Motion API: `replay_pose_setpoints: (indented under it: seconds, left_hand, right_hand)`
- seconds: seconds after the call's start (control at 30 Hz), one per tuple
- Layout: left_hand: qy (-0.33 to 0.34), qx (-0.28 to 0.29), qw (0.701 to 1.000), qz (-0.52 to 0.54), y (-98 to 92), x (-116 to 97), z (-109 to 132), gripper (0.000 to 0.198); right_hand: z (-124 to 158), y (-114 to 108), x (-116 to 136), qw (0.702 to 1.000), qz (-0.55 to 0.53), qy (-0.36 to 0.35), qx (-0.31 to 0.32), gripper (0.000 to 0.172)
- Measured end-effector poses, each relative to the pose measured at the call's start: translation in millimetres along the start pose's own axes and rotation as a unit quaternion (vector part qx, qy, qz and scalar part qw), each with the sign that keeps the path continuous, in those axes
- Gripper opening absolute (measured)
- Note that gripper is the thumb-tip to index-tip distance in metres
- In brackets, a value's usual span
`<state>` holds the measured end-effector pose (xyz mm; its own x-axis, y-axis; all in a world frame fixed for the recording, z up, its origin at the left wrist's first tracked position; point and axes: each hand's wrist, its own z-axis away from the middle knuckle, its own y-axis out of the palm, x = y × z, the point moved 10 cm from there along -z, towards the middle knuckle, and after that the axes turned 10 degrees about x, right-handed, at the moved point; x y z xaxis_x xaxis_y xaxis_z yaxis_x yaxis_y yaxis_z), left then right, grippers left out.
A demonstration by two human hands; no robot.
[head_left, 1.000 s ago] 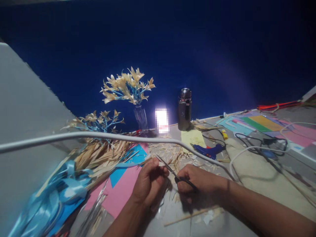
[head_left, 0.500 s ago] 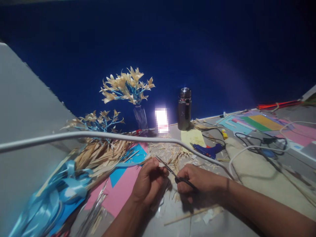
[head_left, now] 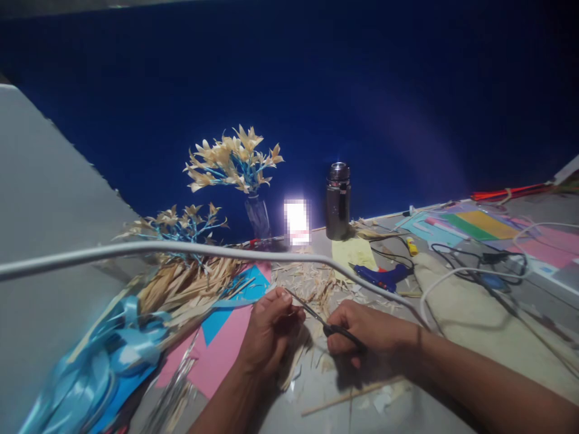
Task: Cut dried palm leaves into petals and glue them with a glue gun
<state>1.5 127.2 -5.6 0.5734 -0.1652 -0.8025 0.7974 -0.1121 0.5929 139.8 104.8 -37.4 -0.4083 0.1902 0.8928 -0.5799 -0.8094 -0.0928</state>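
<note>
My right hand grips small black-handled scissors, whose thin blades point up and left toward my left hand. My left hand is closed in a pinch on a pale dried leaf strip that hangs down below the fingers, right at the scissor blades. Both hands rest low over the grey table, just in front of a heap of straw-coloured cuttings.
A white cable arcs across just beyond my hands. Pink paper, blue ribbon and dried leaves lie left. Behind stand a vase of straw flowers, a bright screen, a dark flask. A blue glue gun, black wires, coloured sheets lie right.
Both hands have shifted slightly down and toward me, and the leaf strip now shows hanging below my left hand. The scissors stay at the strip.
</note>
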Motion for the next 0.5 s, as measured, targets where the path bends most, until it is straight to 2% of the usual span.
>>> replay_pose_setpoints:
  seconds: [0.23,0.5]
  left_hand:
    - [0.002,-0.004,1.000,-0.027,-1.1,-2.4,1.1,0.028]
    - [0.007,-0.032,0.999,-0.035,-0.2,-5.7,3.9,0.036]
  right_hand:
    - [2.0,0.1,9.5,0.999,0.002,-0.050,0.015,0.040]
    - [0.0,-6.4,8.8,0.996,-0.018,-0.083,-0.003,0.047]
